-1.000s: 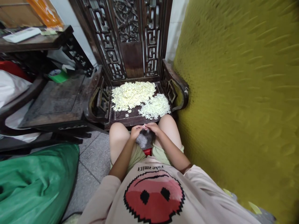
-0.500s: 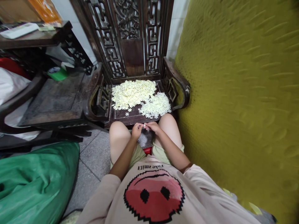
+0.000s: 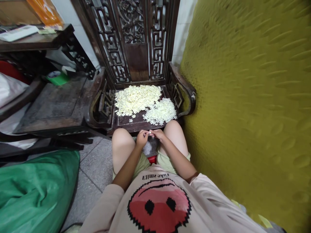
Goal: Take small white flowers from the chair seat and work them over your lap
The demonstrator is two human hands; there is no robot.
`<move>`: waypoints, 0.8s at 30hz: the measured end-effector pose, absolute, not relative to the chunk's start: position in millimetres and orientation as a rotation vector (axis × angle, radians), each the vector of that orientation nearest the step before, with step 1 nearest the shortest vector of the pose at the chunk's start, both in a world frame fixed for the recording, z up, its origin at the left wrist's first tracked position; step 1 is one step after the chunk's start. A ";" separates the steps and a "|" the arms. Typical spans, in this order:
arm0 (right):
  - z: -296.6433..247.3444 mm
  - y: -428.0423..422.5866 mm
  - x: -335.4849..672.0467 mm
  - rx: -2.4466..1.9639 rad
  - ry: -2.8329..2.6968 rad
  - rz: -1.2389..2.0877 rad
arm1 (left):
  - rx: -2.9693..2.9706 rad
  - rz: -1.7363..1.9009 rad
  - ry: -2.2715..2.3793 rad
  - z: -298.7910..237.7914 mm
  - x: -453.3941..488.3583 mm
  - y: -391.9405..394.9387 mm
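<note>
My left hand point(image 3: 142, 139) and my right hand point(image 3: 158, 134) meet above the gap between my knees, fingertips nearly touching. Both are closed in a pinch at a tiny white flower point(image 3: 150, 132), whose details are mostly hidden by the fingers. Just beyond, on the seat of a dark carved wooden chair point(image 3: 139, 125), lie two heaps of small five-petalled flowers. The larger heap point(image 3: 136, 98) is cream-yellow; the smaller heap point(image 3: 160, 111), nearer and to the right, is whiter. A few loose flowers point(image 3: 131, 120) lie at the front of the larger heap.
A yellow textured sheet point(image 3: 247, 106) rises along my right side. To the left stand a dark wooden side table point(image 3: 58, 103) with a roll of green tape point(image 3: 57, 78), and a green sack point(image 3: 39, 184) on the tiled floor. The chair's armrests point(image 3: 189, 100) flank the heaps.
The view has shifted slightly, so everything sits a little lower and further left. Both hands stay together, with the white flower still between the fingertips and only small finger movement.
</note>
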State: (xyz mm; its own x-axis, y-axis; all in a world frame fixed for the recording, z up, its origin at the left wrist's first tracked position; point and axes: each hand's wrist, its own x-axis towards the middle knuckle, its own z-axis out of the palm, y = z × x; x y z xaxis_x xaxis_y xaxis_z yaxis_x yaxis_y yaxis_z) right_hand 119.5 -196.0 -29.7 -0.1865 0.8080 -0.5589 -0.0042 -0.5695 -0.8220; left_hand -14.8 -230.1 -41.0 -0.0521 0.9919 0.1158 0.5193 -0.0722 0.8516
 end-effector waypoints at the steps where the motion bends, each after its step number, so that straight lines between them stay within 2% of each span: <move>1: -29.9 -196.0 119.6 -1.493 -0.949 1.817 | 1.642 1.045 1.622 -39.9 -14.2 -230.5; 9: -31.0 -195.7 119.4 -1.422 -0.978 1.820 | 1.535 1.102 1.597 -33.4 -12.8 -232.7; 18: -33.8 -194.5 122.6 -1.382 -1.061 1.820 | 0.992 1.148 1.408 -37.7 -15.3 -225.7; 24: -36.8 -193.2 122.7 -1.386 -1.091 1.815 | 0.873 1.149 1.382 -37.2 -16.8 -225.5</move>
